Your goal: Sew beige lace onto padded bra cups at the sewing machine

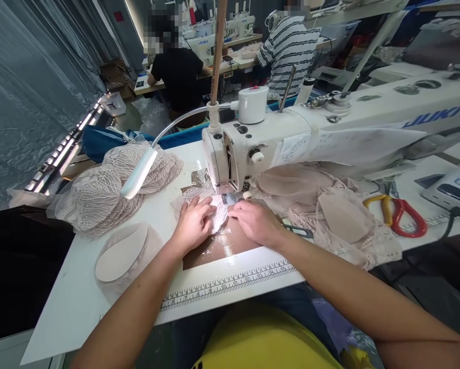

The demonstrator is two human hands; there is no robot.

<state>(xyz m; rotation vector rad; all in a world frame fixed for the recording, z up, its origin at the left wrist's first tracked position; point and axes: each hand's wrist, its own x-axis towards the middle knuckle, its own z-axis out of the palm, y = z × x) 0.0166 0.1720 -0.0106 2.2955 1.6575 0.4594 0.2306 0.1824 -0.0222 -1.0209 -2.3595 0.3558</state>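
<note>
A small white lace piece (219,214) lies under the needle of the white sewing machine (253,141). My left hand (193,224) rests on the lace's left side, fingers bent and pressing it down. My right hand (255,220) lies flat on the lace's right edge, fingers together and pointing at the needle. Both hands sit on a brown taped patch (222,248) of the white table (80,297).
Lace cup stacks (110,189) and a beige pad (120,252) lie at the left, more lace and pads (341,220) at the right. Yellow and red scissors (401,212), a lamp (140,174), a printed ruler (226,284). Two people sew at the back.
</note>
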